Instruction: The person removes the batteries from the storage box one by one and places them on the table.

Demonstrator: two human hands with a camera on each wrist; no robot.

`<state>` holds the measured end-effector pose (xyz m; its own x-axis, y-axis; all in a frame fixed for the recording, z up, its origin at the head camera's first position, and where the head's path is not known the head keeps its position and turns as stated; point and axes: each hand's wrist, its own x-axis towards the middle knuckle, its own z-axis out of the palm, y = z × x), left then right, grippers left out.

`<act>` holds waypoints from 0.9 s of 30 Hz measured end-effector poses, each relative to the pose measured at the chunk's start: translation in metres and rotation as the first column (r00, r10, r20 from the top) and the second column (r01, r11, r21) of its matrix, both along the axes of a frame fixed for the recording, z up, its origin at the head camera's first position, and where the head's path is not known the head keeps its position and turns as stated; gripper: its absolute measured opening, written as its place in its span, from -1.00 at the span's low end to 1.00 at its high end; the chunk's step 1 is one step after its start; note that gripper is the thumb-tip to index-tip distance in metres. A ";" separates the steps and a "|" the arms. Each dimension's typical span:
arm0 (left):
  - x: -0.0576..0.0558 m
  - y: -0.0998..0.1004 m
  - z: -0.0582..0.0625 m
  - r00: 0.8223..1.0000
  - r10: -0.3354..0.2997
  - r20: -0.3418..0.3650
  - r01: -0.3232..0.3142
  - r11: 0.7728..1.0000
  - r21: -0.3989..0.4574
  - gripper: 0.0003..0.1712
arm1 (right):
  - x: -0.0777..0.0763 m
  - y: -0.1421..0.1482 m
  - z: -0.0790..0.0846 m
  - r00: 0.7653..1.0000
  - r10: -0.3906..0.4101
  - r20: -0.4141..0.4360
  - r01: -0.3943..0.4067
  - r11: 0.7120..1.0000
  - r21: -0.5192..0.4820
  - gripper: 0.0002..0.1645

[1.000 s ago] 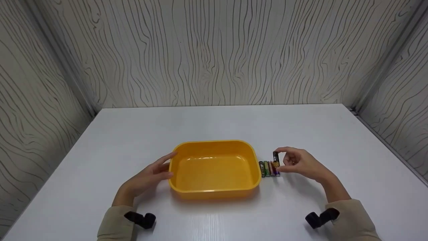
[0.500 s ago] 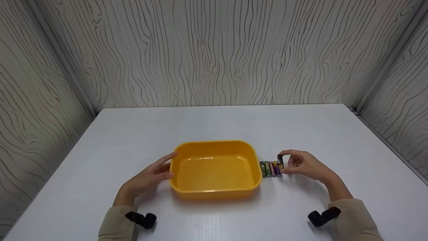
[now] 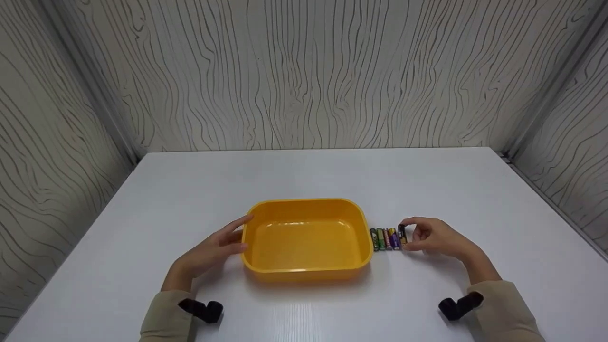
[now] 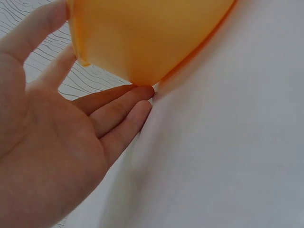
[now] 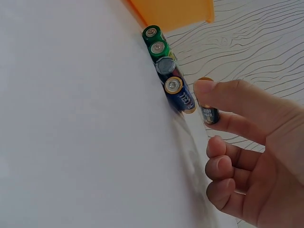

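Note:
A yellow plastic basin (image 3: 306,244) stands on the white table with nothing inside. My left hand (image 3: 209,255) touches its left side, fingers stretched out along the rim and, in the left wrist view, near the basin's lower edge (image 4: 142,78). Several batteries lie side by side against the basin's right wall, among them a green one (image 3: 381,239) and a purple-and-yellow one (image 3: 394,239). Just right of that row, my right hand (image 3: 439,237) pinches a black-and-gold battery (image 5: 209,115) between thumb and index finger, its other fingers curled. A narrow gap parts this battery from the blue-looking end one (image 5: 179,93).
White panels with a dark wood-grain pattern (image 3: 304,76) rise behind the table and on both sides. The white tabletop (image 3: 304,175) stretches behind and in front of the basin. Black camera mounts (image 3: 204,311) sit on both sleeves.
My right hand has carried the black-and-gold battery rightward and down, from over the row's end to beside it. The left hand and basin have stayed nearly in place.

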<state>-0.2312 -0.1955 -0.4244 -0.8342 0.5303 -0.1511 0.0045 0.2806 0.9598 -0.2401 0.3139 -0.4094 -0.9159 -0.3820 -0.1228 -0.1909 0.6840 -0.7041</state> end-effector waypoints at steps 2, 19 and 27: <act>-0.001 0.000 -0.001 1.000 -0.009 -0.003 0.009 1.000 0.009 -0.22 | 0.000 0.000 -0.001 1.000 -0.001 0.011 0.001 1.000 0.005 -0.26; -0.003 0.001 -0.001 1.000 -0.013 -0.006 0.013 1.000 0.008 -0.23 | -0.001 -0.002 -0.001 1.000 0.014 0.005 -0.014 0.998 0.069 -0.24; -0.002 0.002 -0.001 1.000 -0.011 -0.022 0.010 1.000 -0.018 -0.23 | 0.001 -0.005 -0.003 1.000 -0.015 0.016 0.014 0.998 0.066 -0.19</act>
